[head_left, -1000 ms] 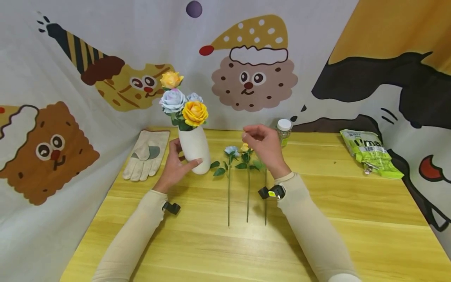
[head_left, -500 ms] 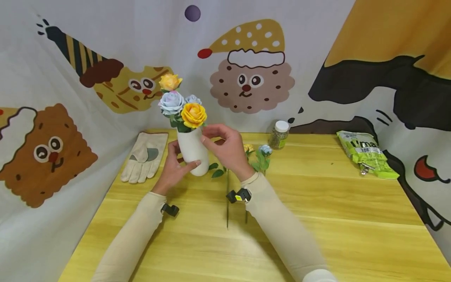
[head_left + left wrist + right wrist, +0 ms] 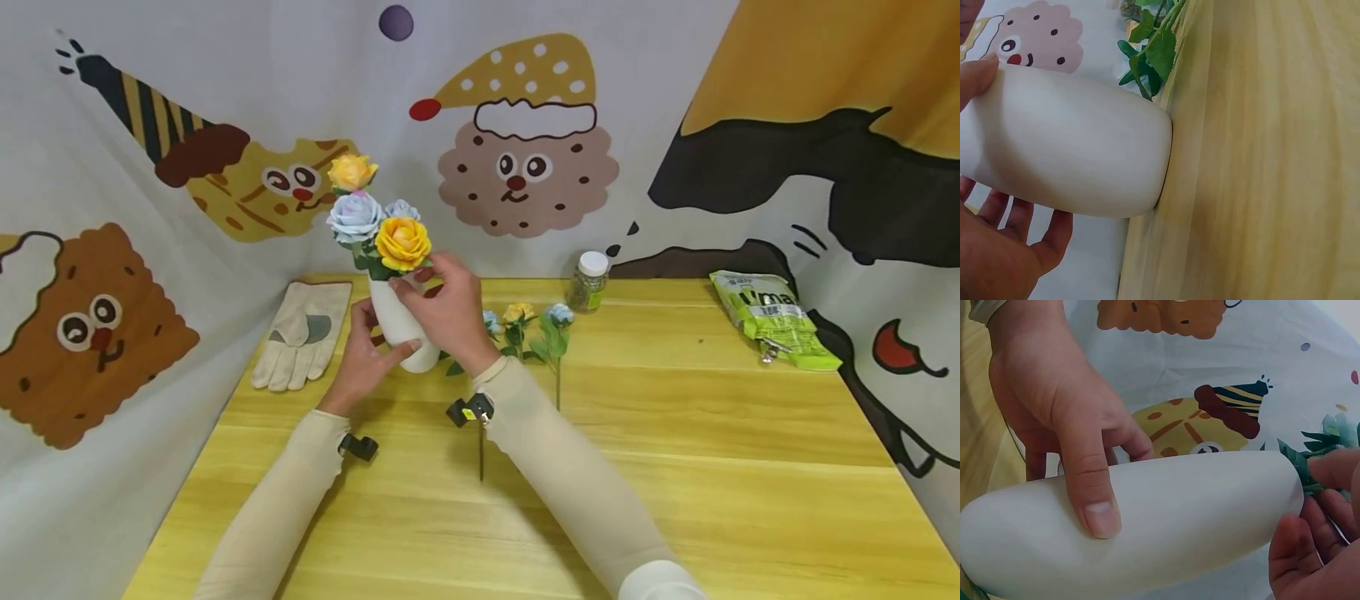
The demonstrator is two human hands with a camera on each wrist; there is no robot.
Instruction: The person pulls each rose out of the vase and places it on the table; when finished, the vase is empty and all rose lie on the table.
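A white vase [image 3: 397, 312] leans slightly to the left, its base against the wooden table. My left hand [image 3: 365, 362] grips its side, thumb across the front and fingers behind; the left wrist view shows this grip on the vase wall [image 3: 1079, 144]. From the mouth rise yellow and pale blue roses, a large yellow rose [image 3: 403, 243] lowest on the right. Right at the rim, my right hand [image 3: 452, 308] has curled fingers below that rose. In the right wrist view its fingertips meet green leaves [image 3: 1300, 464]; whether they pinch a stem I cannot tell.
Right of the vase lie a blue rose [image 3: 559, 314], a yellow rose [image 3: 517, 312] and another blue rose [image 3: 491, 322], partly hidden by the right arm. A work glove [image 3: 300, 337] lies left. A lidded jar [image 3: 588, 287] and a green snack bag [image 3: 776, 321] stand behind and right.
My right hand has moved left from above the loose roses to the vase's mouth, under the large yellow rose. The left hand keeps holding the vase.
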